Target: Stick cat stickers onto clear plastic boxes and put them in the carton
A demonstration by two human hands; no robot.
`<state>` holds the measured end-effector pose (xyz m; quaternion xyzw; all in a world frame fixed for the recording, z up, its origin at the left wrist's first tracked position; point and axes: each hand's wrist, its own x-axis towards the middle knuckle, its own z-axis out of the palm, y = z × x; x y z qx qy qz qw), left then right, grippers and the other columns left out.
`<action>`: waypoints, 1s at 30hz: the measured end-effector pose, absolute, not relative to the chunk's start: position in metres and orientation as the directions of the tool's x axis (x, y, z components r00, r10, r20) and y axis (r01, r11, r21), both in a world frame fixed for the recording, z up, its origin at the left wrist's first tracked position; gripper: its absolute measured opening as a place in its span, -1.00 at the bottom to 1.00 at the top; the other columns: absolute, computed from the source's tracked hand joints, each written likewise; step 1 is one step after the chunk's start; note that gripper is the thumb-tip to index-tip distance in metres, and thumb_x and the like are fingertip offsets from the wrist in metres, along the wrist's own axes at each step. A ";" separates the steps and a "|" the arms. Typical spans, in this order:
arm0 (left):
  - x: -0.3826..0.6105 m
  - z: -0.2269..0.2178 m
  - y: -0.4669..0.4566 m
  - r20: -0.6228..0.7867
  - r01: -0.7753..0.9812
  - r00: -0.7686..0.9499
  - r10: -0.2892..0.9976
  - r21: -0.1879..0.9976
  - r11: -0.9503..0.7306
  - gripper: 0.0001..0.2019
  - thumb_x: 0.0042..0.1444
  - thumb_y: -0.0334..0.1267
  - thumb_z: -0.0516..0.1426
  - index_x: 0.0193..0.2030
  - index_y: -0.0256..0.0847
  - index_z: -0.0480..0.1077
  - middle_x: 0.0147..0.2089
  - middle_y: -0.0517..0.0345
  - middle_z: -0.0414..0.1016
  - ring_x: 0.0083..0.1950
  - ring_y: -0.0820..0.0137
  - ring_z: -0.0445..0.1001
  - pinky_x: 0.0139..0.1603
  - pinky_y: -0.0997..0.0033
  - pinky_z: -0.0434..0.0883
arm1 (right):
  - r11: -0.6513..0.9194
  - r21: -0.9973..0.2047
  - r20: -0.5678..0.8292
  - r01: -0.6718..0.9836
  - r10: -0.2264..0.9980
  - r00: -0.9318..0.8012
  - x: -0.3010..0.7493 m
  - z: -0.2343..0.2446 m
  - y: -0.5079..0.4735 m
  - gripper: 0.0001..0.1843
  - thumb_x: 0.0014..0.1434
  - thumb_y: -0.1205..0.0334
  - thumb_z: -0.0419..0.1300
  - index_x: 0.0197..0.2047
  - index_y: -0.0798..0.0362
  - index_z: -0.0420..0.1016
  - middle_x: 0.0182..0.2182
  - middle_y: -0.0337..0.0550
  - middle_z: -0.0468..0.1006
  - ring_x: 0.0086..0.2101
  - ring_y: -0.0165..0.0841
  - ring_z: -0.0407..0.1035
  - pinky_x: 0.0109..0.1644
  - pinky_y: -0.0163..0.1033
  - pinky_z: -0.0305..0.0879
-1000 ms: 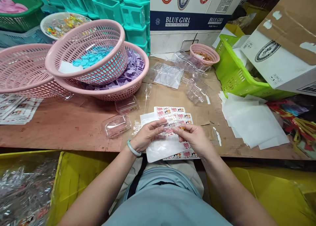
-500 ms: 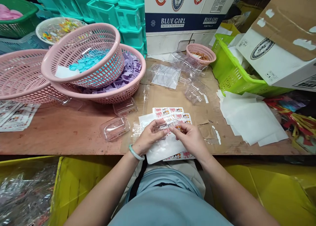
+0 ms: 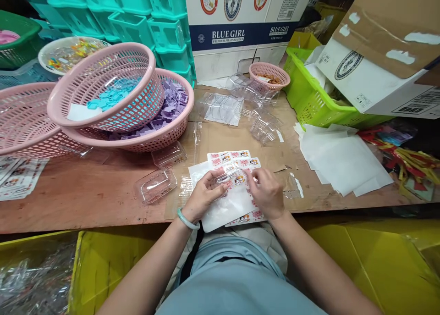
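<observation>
Gripping the clear case (image 3: 233,177), both hands (image 3: 206,196) (image 3: 266,193) have drawn slightly closer together.

Four pink baskets (image 3: 103,83), two green baskets (image 3: 309,99), two loose clear boxes (image 3: 155,185), two hands (image 3: 266,193).

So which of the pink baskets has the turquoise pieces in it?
The upper pink basket, tilted and resting in the purple-filled basket. The small basket at the back holds brown bits.
</observation>
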<state>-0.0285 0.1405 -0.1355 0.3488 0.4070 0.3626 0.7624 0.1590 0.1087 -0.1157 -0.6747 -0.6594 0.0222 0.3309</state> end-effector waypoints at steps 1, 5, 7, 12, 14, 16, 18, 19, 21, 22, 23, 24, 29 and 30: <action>-0.029 -0.136 0.140 -0.367 -0.269 0.410 0.835 0.826 0.496 -0.49 -0.17 -0.12 0.38 -0.06 -0.19 0.40 0.07 0.02 0.40 0.00 0.26 0.44 -0.10 0.27 0.48 | 0.025 -0.584 0.375 0.811 0.895 0.241 0.163 -0.117 0.109 -0.75 0.24 0.04 0.14 -0.37 0.01 0.33 -0.44 -0.13 0.46 -0.43 -0.35 0.33 -0.28 -0.23 0.25; -0.029 -0.137 0.138 -0.341 -0.274 0.424 0.839 0.834 0.478 -0.50 -0.15 -0.13 0.37 -0.05 -0.19 0.39 0.08 0.01 0.38 0.00 0.27 0.44 -0.07 0.27 0.47 | -0.128 -0.894 0.046 0.430 0.927 0.372 0.157 -0.118 0.106 -0.36 0.04 -0.09 0.30 0.10 -0.03 0.20 -0.01 0.03 0.46 -0.19 -0.27 0.43 -0.25 -0.23 0.38; -0.029 -0.137 0.135 -0.313 -0.287 0.423 0.850 0.844 0.454 -0.50 -0.13 -0.14 0.37 -0.04 -0.20 0.39 0.08 0.00 0.38 0.01 0.28 0.42 -0.03 0.27 0.45 | -0.213 -0.919 -0.118 0.333 0.952 0.284 0.146 -0.118 0.104 -0.18 -0.03 -0.11 0.34 0.22 -0.07 0.12 0.09 0.06 0.41 -0.14 -0.23 0.44 -0.17 -0.19 0.39; -0.032 -0.130 0.132 -0.297 -0.318 0.423 0.856 0.836 0.448 -0.52 -0.08 -0.15 0.34 0.00 -0.16 0.38 0.13 -0.01 0.37 0.09 0.21 0.39 0.06 0.21 0.42 | -0.198 -0.974 -0.177 0.112 0.969 0.170 0.134 -0.116 0.110 -0.54 0.19 -0.12 0.13 0.03 -0.01 0.41 -0.01 -0.04 0.53 -0.02 -0.23 0.43 0.07 -0.14 0.31; -0.032 -0.125 0.139 -0.233 -0.312 0.416 0.879 0.871 0.379 -0.53 -0.05 -0.15 0.32 0.02 -0.14 0.37 0.14 -0.01 0.37 0.16 0.18 0.35 0.12 0.21 0.37 | -0.137 -0.985 -0.117 0.108 0.978 0.170 0.136 -0.115 0.120 -0.53 0.20 -0.10 0.13 0.08 -0.04 0.42 0.11 -0.08 0.46 0.11 -0.21 0.33 0.16 -0.14 0.25; -0.033 -0.121 0.152 -0.160 -0.266 0.407 0.899 0.921 0.285 -0.53 -0.02 -0.15 0.30 0.04 -0.14 0.36 0.15 -0.02 0.38 0.21 0.17 0.32 0.18 0.21 0.32 | -0.091 -0.988 -0.076 0.124 0.990 0.122 0.139 -0.116 0.135 -0.48 0.19 -0.09 0.15 0.15 -0.06 0.38 0.16 -0.10 0.41 0.15 -0.20 0.29 0.18 -0.12 0.24; -0.034 -0.119 0.171 -0.102 -0.168 0.355 0.929 0.971 0.171 -0.52 -0.02 -0.17 0.29 0.06 -0.13 0.34 0.14 -0.03 0.38 0.19 0.17 0.34 0.20 0.19 0.31 | -0.041 -0.983 -0.023 0.182 0.995 0.099 0.141 -0.118 0.156 -0.54 0.22 -0.08 0.11 0.09 -0.04 0.44 0.07 -0.08 0.50 0.09 -0.18 0.36 0.15 -0.08 0.27; -0.036 -0.119 0.183 -0.061 -0.094 0.297 0.953 0.991 0.093 -0.52 -0.01 -0.19 0.28 0.07 -0.13 0.33 0.13 -0.03 0.38 0.18 0.17 0.35 0.20 0.17 0.30 | -0.010 -0.972 0.017 0.233 0.993 0.113 0.142 -0.119 0.168 -0.58 0.25 -0.07 0.07 0.02 -0.02 0.49 -0.01 -0.06 0.55 0.02 -0.18 0.40 0.12 -0.07 0.29; -0.039 -0.122 0.206 0.087 0.105 0.146 0.985 0.989 -0.103 -0.53 -0.01 -0.24 0.25 0.08 -0.12 0.32 0.13 -0.03 0.35 0.19 0.15 0.34 0.25 0.11 0.26 | 0.050 -0.941 0.114 0.335 0.978 0.174 0.143 -0.121 0.193 -0.64 0.26 -0.02 0.04 -0.10 -0.01 0.54 -0.12 -0.03 0.60 -0.09 -0.18 0.45 0.06 -0.07 0.32; -0.041 -0.126 0.217 0.181 0.221 0.091 0.979 0.955 -0.197 -0.52 -0.01 -0.27 0.23 0.09 -0.12 0.32 0.14 -0.04 0.32 0.22 0.14 0.31 0.28 0.09 0.21 | 0.066 -0.929 0.153 0.364 0.964 0.216 0.143 -0.122 0.206 -0.68 0.23 0.00 0.08 -0.13 0.00 0.54 -0.13 -0.03 0.59 -0.14 -0.20 0.46 0.03 -0.08 0.33; -0.043 -0.131 0.227 0.262 0.325 0.068 0.963 0.906 -0.270 -0.51 -0.02 -0.30 0.22 0.11 -0.14 0.31 0.16 -0.06 0.29 0.25 0.13 0.27 0.31 0.07 0.17 | 0.060 -0.936 0.161 0.346 0.949 0.270 0.142 -0.124 0.219 -0.70 0.17 0.03 0.15 -0.12 0.00 0.52 -0.11 -0.03 0.57 -0.18 -0.22 0.45 0.00 -0.10 0.34; -0.044 -0.137 0.236 0.315 0.409 0.068 0.947 0.857 -0.314 -0.49 -0.01 -0.33 0.21 0.13 -0.16 0.29 0.19 -0.10 0.26 0.28 0.10 0.23 0.33 0.03 0.14 | 0.038 -0.958 0.136 0.283 0.932 0.336 0.141 -0.126 0.232 -0.67 0.09 0.04 0.22 -0.10 0.01 0.50 -0.07 -0.03 0.54 -0.22 -0.26 0.45 -0.06 -0.14 0.37; -0.040 -0.166 0.248 0.378 0.620 0.063 0.924 0.711 -0.333 -0.51 0.10 -0.40 0.09 0.21 -0.24 0.23 0.39 -0.25 0.02 0.46 -0.04 -0.18 0.38 -0.20 -0.09 | -0.078 -0.989 -0.130 -0.126 0.869 0.478 0.138 -0.141 0.293 -0.45 -0.04 -0.13 0.25 -0.07 0.03 0.36 -0.12 -0.04 0.48 -0.45 -0.41 0.42 -0.50 -0.31 0.35; -0.039 -0.166 0.244 0.395 0.633 0.051 0.917 0.697 -0.336 -0.52 0.13 -0.41 0.06 0.22 -0.23 0.23 0.42 -0.23 -0.02 0.48 -0.03 -0.27 0.38 -0.22 -0.16 | -0.074 -0.986 -0.137 -0.150 0.873 0.468 0.138 -0.143 0.302 -0.49 -0.03 -0.15 0.24 -0.14 0.04 0.37 -0.20 -0.08 0.50 -0.48 -0.43 0.41 -0.53 -0.33 0.33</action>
